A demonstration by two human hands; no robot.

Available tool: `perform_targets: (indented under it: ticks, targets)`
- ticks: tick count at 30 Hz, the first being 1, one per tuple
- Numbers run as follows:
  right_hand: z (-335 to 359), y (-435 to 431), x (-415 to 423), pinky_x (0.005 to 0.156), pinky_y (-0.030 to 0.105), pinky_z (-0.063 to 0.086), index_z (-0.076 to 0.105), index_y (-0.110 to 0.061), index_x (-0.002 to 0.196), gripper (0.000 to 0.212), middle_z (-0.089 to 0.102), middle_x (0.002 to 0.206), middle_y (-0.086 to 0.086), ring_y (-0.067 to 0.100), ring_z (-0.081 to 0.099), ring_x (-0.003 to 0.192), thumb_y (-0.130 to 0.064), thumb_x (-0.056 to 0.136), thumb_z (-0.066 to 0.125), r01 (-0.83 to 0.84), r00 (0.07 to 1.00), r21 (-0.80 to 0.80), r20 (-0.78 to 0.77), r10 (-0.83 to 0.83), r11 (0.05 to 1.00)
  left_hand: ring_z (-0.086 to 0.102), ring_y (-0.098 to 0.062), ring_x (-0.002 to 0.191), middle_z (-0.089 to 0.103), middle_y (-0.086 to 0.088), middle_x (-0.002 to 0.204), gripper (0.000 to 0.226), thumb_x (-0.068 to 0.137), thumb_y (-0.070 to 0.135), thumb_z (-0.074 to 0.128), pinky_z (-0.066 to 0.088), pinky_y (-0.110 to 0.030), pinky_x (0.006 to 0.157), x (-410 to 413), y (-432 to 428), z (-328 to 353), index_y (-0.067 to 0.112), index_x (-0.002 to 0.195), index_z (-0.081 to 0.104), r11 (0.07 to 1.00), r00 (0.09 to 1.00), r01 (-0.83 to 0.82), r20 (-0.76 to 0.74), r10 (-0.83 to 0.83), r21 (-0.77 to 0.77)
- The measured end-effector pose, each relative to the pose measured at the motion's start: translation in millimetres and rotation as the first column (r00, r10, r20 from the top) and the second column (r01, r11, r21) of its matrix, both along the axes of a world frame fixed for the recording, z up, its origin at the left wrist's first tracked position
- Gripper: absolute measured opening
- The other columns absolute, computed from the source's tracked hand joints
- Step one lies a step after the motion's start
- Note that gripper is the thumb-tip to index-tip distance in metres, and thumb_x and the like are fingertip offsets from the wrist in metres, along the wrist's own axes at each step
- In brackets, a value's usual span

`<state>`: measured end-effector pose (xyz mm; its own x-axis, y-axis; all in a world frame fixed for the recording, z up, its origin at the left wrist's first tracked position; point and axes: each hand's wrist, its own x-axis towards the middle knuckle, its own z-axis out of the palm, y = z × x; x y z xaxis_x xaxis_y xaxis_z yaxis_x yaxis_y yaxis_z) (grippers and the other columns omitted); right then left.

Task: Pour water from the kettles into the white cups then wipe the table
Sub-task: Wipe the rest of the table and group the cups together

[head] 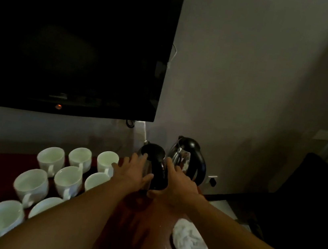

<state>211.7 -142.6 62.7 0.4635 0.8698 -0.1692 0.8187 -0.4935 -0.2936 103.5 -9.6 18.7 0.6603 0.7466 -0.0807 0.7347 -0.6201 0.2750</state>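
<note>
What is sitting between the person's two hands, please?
The nearer kettle, flanked by the left hand and the right hand, as the head view shows.

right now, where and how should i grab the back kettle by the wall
By the black handle looping down the right side of the back kettle, coming from the right. Its spout faces left, and the front kettle blocks that side.

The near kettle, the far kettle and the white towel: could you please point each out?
near kettle [154, 150], head view, on its black lid.
far kettle [182, 158], head view, on its shiny steel body.
white towel [190, 244], head view, on the middle of the cloth.
</note>
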Motion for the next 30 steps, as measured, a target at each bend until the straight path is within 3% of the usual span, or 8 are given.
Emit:
perform_targets:
  ticks: [3,9,12,17,21,25,30]
  targets:
    - [-0.9,14.6,36.2,0.105,0.05,0.045,-0.006,-0.024,0.16,0.125,0.018,0.166,0.008,0.033,0.04,0.142,-0.07,0.075,0.072,0.085,0.995,0.035,0.054,-0.087,0.996,0.007,-0.042,0.148,-0.006,-0.007,0.164,0.092,0.092,0.067,0.049,0.025,-0.069,0.11,37.8,9.6,6.4,0.04,0.155,-0.013,0.995,0.997,-0.067,0.026,0.069,-0.076]
    - [-1.5,45.0,99.2,0.107,0.05,0.044,0.006,-0.019,0.159,0.116,0.029,0.158,0.011,0.031,0.036,0.143,-0.068,0.077,0.072,0.171,0.97,0.071,0.163,-0.181,0.983,-0.01,-0.044,0.149,-0.018,-0.006,0.163,0.107,0.082,0.073,0.058,0.028,-0.073,0.108,94.4,42.1,-3.4,0.047,0.15,-0.021,0.983,0.993,-0.105,0.032,0.111,-0.153]
    - [-7.6,61.7,123.4,0.107,0.051,0.043,0.01,-0.021,0.157,0.112,0.031,0.155,0.009,0.031,0.034,0.141,-0.071,0.077,0.07,0.184,0.956,0.066,0.219,-0.194,0.981,-0.011,-0.042,0.149,-0.016,-0.003,0.164,0.107,0.077,0.076,0.06,0.03,-0.071,0.107,112.2,54.7,-10.9,0.047,0.153,-0.009,0.979,0.995,-0.098,0.007,0.1,-0.178]
    - [-18.5,78.7,145.5,0.095,0.049,0.049,0.003,-0.032,0.158,0.109,0.024,0.156,0.011,0.038,0.049,0.129,-0.067,0.08,0.07,0.229,0.968,0.012,0.106,-0.229,0.973,-0.012,-0.038,0.149,-0.008,0.001,0.164,0.097,0.078,0.06,0.071,0.032,-0.068,0.108,122.8,65.7,-16.3,0.039,0.154,0.016,0.963,0.994,-0.098,-0.079,0.08,-0.251]
    - [-18.1,75.6,148.9,0.085,0.043,0.05,0.0,-0.037,0.159,0.102,0.027,0.154,0.013,0.037,0.059,0.118,-0.056,0.087,0.07,0.207,0.968,0.002,0.141,-0.206,0.978,-0.011,-0.036,0.149,-0.006,0.003,0.164,0.092,0.079,0.05,0.072,0.035,-0.066,0.107,118.1,62.6,-14.8,0.039,0.153,0.018,0.966,0.995,-0.082,-0.075,0.066,-0.246]
    - [-14.7,65.2,147.7,0.086,0.043,0.053,0.006,-0.039,0.158,0.099,0.035,0.15,0.013,0.034,0.061,0.115,-0.037,0.088,0.075,0.186,0.974,0.024,0.128,-0.188,0.982,-0.01,-0.036,0.15,-0.003,0.004,0.164,0.089,0.079,0.048,0.072,0.035,-0.062,0.109,112.7,58.8,-13.9,0.038,0.151,0.02,0.971,0.995,-0.077,-0.073,0.062,-0.225]
    - [-12.8,53.6,136.7,0.086,0.042,0.054,0.006,-0.04,0.158,0.099,0.037,0.149,0.014,0.034,0.062,0.113,-0.03,0.089,0.076,0.169,0.981,0.037,0.087,-0.172,0.985,-0.008,-0.037,0.15,0.0,0.001,0.164,0.093,0.077,0.045,0.074,0.033,-0.058,0.112,99.2,52.4,-8.1,0.035,0.153,0.021,0.973,0.995,-0.053,-0.1,0.031,-0.224]
